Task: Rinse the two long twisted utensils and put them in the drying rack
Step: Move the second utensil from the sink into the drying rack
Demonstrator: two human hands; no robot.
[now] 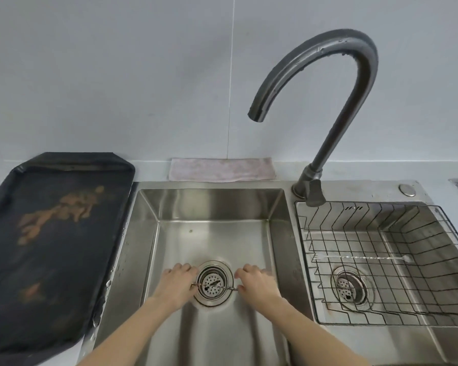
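Head view: left hand and right hand each pinch one end of a twisted utensil held across the drain strainer of the left sink basin. The second twisted utensil lies flat in the wire drying rack in the right basin. The faucet appears to be off, though the view is soft.

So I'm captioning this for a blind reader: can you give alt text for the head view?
Both hands, left and right, hold a twisted utensil by its ends across the drain of the left sink. A second utensil lies in the rack on the right; no water runs from the faucet.
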